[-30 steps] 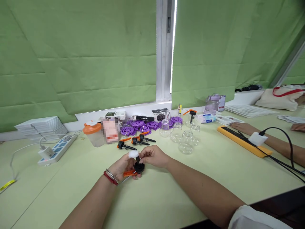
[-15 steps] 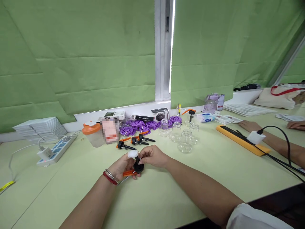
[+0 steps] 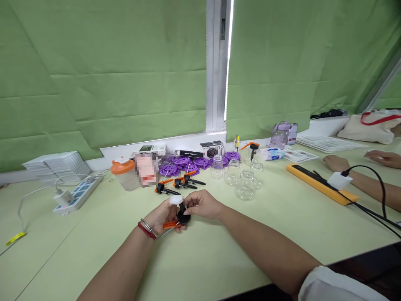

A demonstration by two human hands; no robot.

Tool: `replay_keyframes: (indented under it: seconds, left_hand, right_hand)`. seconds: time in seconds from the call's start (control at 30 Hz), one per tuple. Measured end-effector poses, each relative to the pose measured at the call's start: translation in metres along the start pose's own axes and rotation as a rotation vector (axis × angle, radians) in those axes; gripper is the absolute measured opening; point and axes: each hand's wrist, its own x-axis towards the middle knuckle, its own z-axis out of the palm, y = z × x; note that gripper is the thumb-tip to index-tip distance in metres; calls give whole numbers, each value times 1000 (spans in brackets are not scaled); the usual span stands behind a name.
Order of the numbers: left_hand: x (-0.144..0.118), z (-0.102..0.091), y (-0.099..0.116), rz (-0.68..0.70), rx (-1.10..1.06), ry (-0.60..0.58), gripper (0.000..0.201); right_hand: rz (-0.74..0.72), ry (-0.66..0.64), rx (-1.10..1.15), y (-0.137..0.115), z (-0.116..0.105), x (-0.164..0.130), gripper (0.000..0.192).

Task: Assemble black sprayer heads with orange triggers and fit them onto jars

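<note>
Green desk [image 3: 219, 255]: my left hand [image 3: 163, 215] grips pump head [image 3: 182, 217], right hand [image 3: 203, 205] pinches its stem, mid-assembly; next needs seating straight.

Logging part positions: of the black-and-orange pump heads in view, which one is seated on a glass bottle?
The pump head at the back, seated upright on a glass bottle near the window ledge. The loose pumps lie flat on the table; another is held in both hands.

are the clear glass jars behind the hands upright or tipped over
Upright. The four small clear glass jars stand on their bases on the pale green table, narrow necks pointing up; none lies on its side.
</note>
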Motion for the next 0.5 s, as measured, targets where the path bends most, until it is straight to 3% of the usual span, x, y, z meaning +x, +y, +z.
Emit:
replay_keyframes:
  seconds: [0.5]
  left_hand:
    - [2, -3, 6, -43, -32, -55, 46]
  right_hand:
    - [3, 26, 111, 6, 3, 0, 39]
